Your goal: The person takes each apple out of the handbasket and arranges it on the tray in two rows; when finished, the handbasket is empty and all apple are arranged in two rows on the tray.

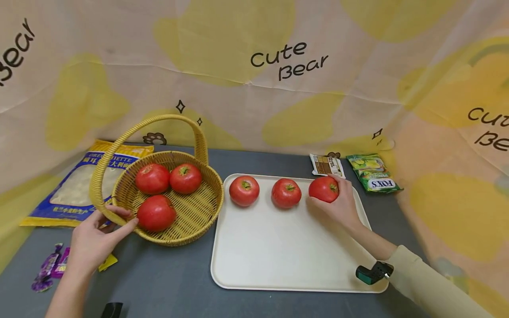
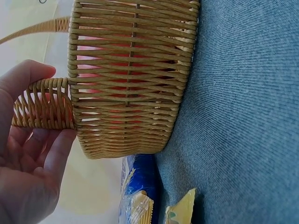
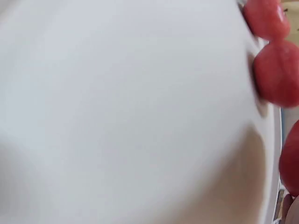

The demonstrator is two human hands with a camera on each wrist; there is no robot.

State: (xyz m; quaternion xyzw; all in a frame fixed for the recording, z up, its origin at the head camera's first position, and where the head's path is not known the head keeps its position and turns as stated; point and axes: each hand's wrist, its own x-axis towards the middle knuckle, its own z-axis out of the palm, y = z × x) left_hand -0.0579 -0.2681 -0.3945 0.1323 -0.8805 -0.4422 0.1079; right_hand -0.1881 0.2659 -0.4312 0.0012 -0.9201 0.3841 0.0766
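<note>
My left hand (image 1: pixel 93 240) grips the foot of the handle (image 2: pixel 44 105) of a yellow woven basket (image 1: pixel 218 198), thumb on one side and fingers on the other. Three red tomatoes lie in the basket, one of them (image 1: pixel 157 213) close to my left thumb. To its right, a white tray (image 1: pixel 286 251) bears a row of tomatoes along its far side: a left one (image 1: pixel 244 191), a middle one (image 1: pixel 286 193) and a right one (image 1: pixel 323 189). My right hand (image 1: pixel 343 205) holds the right tomato between thumb and fingers, at the tray's far right corner.
A blue and yellow pasta bag (image 1: pixel 75 190) lies behind the basket at left. Purple-wrapped sweets (image 1: pixel 47 267) are near my left forearm. Beyond the tray lie a brown and white packet (image 1: pixel 327 165) and a green packet (image 1: pixel 374 172). A patterned cloth (image 1: pixel 246 106) hangs behind the table.
</note>
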